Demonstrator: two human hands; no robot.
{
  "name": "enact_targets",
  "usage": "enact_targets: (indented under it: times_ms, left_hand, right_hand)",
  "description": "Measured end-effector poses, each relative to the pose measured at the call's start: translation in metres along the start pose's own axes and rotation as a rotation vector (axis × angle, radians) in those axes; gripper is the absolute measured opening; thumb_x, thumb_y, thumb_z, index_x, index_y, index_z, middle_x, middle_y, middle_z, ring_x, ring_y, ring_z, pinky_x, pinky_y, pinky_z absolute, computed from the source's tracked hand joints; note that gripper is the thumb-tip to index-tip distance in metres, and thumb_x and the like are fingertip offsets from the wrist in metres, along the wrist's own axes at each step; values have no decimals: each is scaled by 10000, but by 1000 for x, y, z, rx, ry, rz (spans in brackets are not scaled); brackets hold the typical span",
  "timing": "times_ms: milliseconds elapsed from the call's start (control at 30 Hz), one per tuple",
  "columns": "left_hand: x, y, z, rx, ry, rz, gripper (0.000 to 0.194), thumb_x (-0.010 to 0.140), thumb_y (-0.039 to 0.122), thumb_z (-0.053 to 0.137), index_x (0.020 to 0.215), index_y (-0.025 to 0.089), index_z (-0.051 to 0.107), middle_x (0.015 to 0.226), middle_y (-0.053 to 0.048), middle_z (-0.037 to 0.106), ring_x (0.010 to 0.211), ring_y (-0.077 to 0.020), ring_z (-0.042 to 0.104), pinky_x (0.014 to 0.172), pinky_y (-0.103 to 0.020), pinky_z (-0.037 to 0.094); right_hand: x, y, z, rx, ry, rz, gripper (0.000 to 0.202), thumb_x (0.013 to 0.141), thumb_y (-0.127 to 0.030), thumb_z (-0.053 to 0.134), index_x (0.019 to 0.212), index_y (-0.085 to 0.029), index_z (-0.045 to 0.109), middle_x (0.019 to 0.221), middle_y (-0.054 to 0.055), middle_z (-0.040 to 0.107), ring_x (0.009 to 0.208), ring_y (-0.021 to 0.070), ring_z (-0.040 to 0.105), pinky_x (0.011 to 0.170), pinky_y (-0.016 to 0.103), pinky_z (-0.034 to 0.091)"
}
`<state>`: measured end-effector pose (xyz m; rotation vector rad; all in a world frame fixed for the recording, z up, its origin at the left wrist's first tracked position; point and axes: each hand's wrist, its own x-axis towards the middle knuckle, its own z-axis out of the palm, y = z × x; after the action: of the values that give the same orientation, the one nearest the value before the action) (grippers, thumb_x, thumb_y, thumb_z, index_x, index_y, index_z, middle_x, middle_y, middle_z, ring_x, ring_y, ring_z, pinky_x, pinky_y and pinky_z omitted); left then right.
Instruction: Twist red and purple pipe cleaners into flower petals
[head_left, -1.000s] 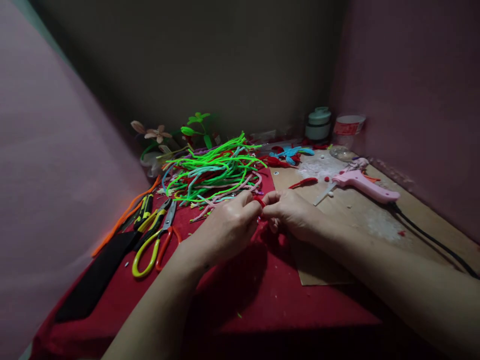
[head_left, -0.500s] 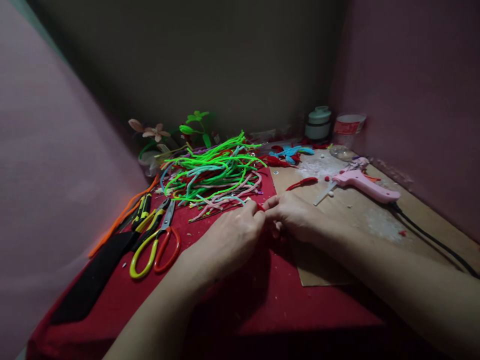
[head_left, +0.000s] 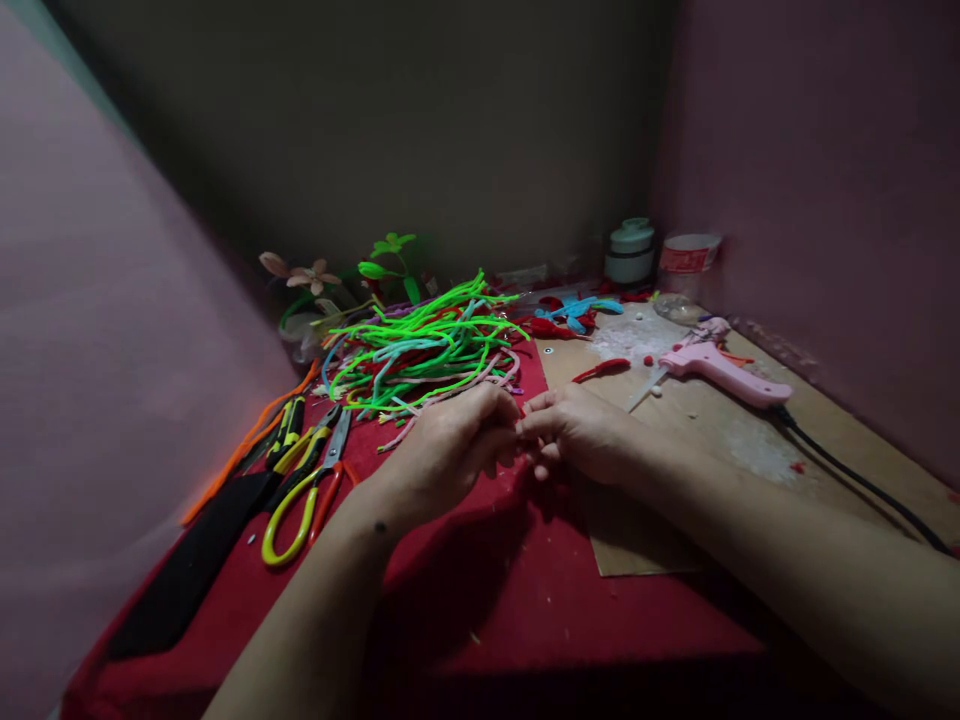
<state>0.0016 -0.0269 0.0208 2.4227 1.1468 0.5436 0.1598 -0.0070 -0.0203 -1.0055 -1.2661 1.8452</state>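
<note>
My left hand (head_left: pixel 465 440) and my right hand (head_left: pixel 574 430) meet over the red cloth, fingertips pinched close together. Between them shows a sliver of red pipe cleaner (head_left: pixel 523 411); the fingers hide most of it. Just beyond my right hand, a twisted red pipe-cleaner piece (head_left: pixel 602 370) lies on the brown board (head_left: pixel 637 540). A heap of green, pink, red and pale blue pipe cleaners (head_left: pixel 427 345) spreads out behind my left hand.
Scissors (head_left: pixel 304 520), pliers (head_left: pixel 307 445) and a black strap-like item (head_left: pixel 191 570) lie at left. A pink glue gun (head_left: pixel 724 372) with a black cord rests at right. Pipe-cleaner flowers (head_left: pixel 313 276), a lidded jar (head_left: pixel 630 252) and a plastic cup (head_left: pixel 686 262) stand at the back.
My left hand has turned at the wrist, its fingers now curling downward beside the right fingertips. Less of the red pipe cleaner shows. The view has shifted slightly.
</note>
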Motion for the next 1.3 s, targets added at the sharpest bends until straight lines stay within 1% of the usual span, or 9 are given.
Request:
enact_targets:
  times_ms: [167,300,400,500,600,700,867,1133,1300]
  left_hand:
    - [0,-3,7,133,55,64,53,839,178,450,841,176,503,785,5,565,650,-83,494,575,-196,380]
    - [-3,0,15,173,19,139,145,830,108,409,919,187,492,831,-10,542,707,-101,481,626,-221,387]
    - [-3,1,9,9,124,47,244,788,151,513,1017,203,448,868,-5,540,654,-84,496,594,-213,403]
    - [0,-3,-3,-237,241,-149,256,777,253,555,992,180,436,747,18,528,511,-58,462,479,-190,375]
    - [3,-9,-8,-460,82,-290,212,785,281,540,946,161,470,590,46,497,419,-54,421,402,-175,324]
    - [6,-11,-1,-588,-36,-341,238,740,293,594,908,151,503,592,31,529,414,-57,430,371,-168,294]
    - [9,-10,12,-582,83,-248,162,780,277,537,718,133,499,588,26,508,435,-52,453,424,-183,355]
    - [14,-9,28,-821,190,-252,184,773,256,542,830,183,383,657,34,541,435,-83,520,360,-176,365]
    - [14,-13,32,-756,225,-218,195,754,183,544,895,167,410,728,12,540,523,-61,509,455,-170,383]
  right_hand:
    - [2,0,-1,25,-3,-22,19,526,-95,547,522,-112,539,477,7,507,377,74,420,379,225,411]
    - [5,3,-4,72,-65,-33,53,491,-68,508,481,-120,511,460,5,498,364,84,428,359,230,391]
    - [5,3,-5,117,-108,-21,49,515,-70,540,510,-117,526,441,-11,482,354,73,410,355,218,376]
    - [3,-1,-5,210,-134,3,46,581,-107,590,623,-103,571,541,18,564,419,78,466,398,207,401]
    - [1,-5,-5,320,-105,11,48,631,-127,596,667,-98,581,563,22,575,440,74,490,413,192,389]
    - [1,-5,-5,376,-58,35,22,654,-123,586,652,-106,573,523,11,558,412,69,472,396,193,362]
    - [2,-5,-6,426,-28,88,81,677,-95,557,601,-116,538,483,-4,532,382,58,440,370,183,322]
    - [4,-4,-7,473,-10,142,107,711,-115,534,612,-142,502,419,-43,452,338,41,334,326,164,211]
    - [4,-4,-6,410,26,105,115,690,-103,513,587,-144,482,442,-38,440,365,42,350,343,162,235]
